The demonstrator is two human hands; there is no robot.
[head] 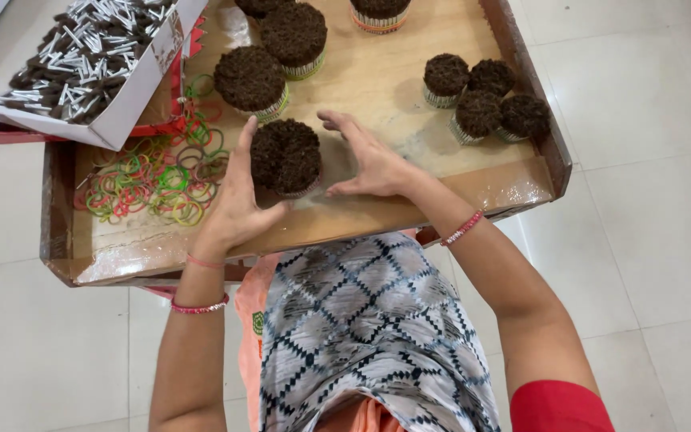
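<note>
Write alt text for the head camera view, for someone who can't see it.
Seen from above, a person's left hand and right hand cup a round bundle of dark brown sticks on a wooden tray. More bundles stand around it, coloured rubber bands lie at left, and a white box of loose sticks sits in the corner.

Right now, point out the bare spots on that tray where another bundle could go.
The widest bare patch on the tray lies in its middle, between the big bundles and the four small bundles. A narrow strip runs along the near edge. It is crowded on the left with rubber bands, and both hands, left hand and right hand, cup the near bundle.
</note>
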